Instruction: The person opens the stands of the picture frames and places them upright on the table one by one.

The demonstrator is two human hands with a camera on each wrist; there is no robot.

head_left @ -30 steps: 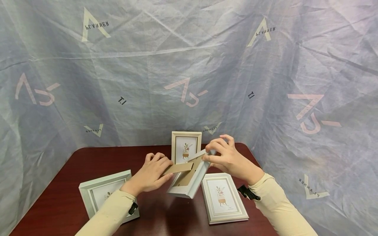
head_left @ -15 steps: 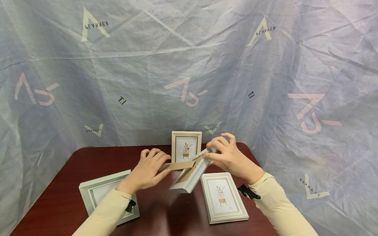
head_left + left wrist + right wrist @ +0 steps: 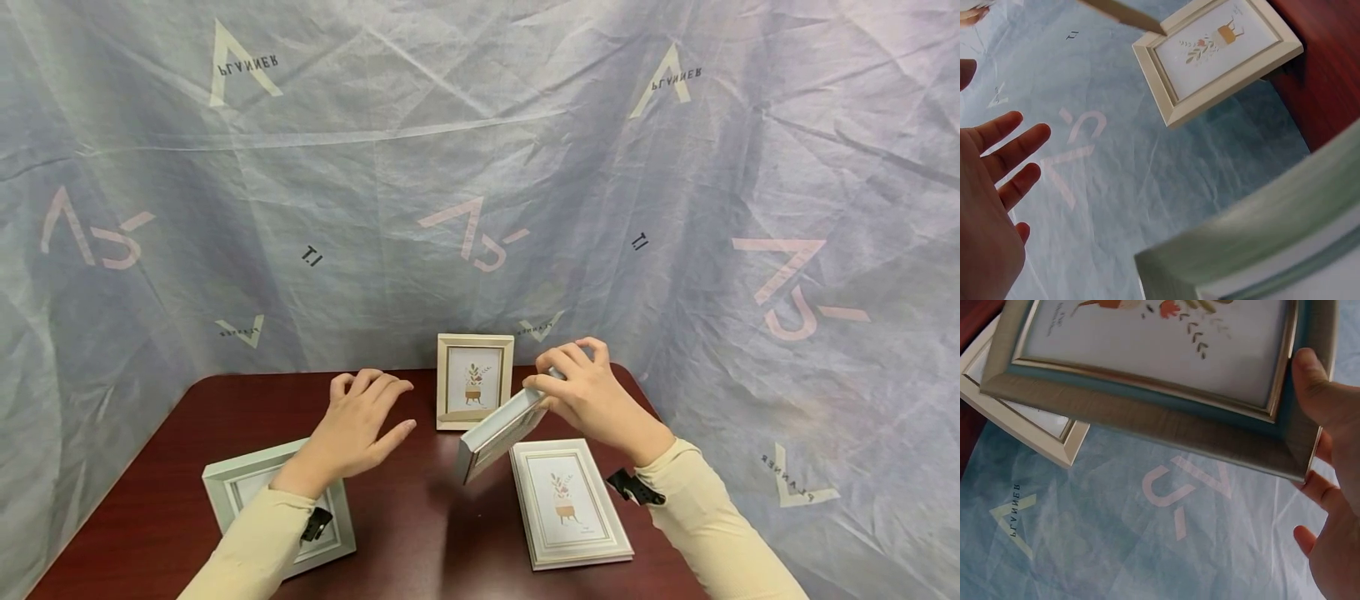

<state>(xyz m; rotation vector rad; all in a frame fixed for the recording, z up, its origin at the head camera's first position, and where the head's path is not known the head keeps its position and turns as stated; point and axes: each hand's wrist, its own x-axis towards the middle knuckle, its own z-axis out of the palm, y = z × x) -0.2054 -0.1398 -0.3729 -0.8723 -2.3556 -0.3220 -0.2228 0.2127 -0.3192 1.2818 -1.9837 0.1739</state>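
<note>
My right hand (image 3: pixel 592 404) grips one end of a picture frame (image 3: pixel 501 432) and holds it tilted above the table. In the right wrist view the thumb (image 3: pixel 1310 378) lies on the silvery, blue-lined border of this picture frame (image 3: pixel 1147 415), and its plant print shows. My left hand (image 3: pixel 347 437) hovers to the left with fingers spread and nothing in them. Below its forearm leans a pale green picture frame (image 3: pixel 345 521), partly covered by the sleeve. A cream picture frame (image 3: pixel 475 417) stands upright at the back, beyond both hands.
A white picture frame (image 3: pixel 522 508) with a potted-plant print lies face up on the dark red table (image 3: pixel 405 533), below the right hand. Grey printed cloth (image 3: pixel 480 167) hangs behind the table and along its sides.
My left hand has drawn back leftward from the brown stand leg of the held picture frame. The right hand has turned that picture frame, so its brown back no longer shows in the head view.
</note>
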